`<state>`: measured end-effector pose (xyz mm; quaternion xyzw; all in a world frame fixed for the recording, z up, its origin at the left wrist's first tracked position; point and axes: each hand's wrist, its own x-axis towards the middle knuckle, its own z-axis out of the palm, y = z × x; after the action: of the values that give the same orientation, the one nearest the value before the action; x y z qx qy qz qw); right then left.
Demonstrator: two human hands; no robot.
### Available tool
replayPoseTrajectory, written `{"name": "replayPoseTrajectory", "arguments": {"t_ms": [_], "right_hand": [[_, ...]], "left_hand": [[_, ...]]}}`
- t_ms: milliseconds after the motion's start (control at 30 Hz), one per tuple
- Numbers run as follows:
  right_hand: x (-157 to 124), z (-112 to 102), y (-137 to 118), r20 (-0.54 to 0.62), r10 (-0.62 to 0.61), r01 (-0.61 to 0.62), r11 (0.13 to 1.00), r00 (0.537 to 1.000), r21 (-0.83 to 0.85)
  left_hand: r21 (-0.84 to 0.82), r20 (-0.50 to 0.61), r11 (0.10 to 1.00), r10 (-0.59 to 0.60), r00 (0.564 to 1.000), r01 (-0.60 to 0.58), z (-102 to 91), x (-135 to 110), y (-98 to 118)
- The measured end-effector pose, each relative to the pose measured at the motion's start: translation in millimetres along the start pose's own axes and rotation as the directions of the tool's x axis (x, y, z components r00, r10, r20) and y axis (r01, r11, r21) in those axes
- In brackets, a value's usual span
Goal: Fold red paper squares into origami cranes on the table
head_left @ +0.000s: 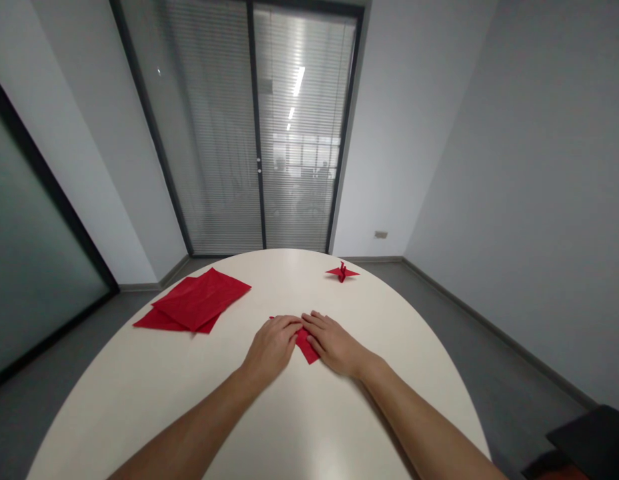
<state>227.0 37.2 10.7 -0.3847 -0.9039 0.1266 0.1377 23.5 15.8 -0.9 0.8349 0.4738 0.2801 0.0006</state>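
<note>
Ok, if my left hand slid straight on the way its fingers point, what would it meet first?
Probably your right hand: the left hand points straight at it, the two almost touching over the folded red paper.

Visible body parts: two hands and two forearms; everything else lies outside the frame.

The left hand (270, 347) is bare from fingertips to wrist. The knuckles show as a low ridge. Nail detail is too small to tell.

The right hand (334, 343) is bare and of the same build. Its fingers can be told apart one by one.

The left forearm (189, 430) and the right forearm (424, 427) are bare along their whole visible length, down to the lower edge. Each tapers evenly toward the wrist. Fine surface detail is blurred.
</note>
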Motion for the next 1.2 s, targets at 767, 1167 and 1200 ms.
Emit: {"name": "replayPoseTrajectory", "arguments": {"t_ms": [767, 1167, 1200], "right_hand": [[-3, -8, -15, 0.158, 0.115, -0.116, 0.993, 0.981, 0.0], [-5, -13, -14, 0.187, 0.128, -0.138, 0.99, 0.974, 0.04], [-5, -14, -14, 0.188, 0.123, -0.134, 0.99, 0.974, 0.044]], "left_hand": [[0.139, 0.241, 0.988, -0.103, 0.965, 0.071, 12.7, -7, 0], [0.264, 0.044, 0.914, -0.332, 0.942, 0.31, 15.3, -7, -2], [0.27, 0.048, 0.907, -0.348, 0.936, 0.323, 14.0, -6, -4]]}}
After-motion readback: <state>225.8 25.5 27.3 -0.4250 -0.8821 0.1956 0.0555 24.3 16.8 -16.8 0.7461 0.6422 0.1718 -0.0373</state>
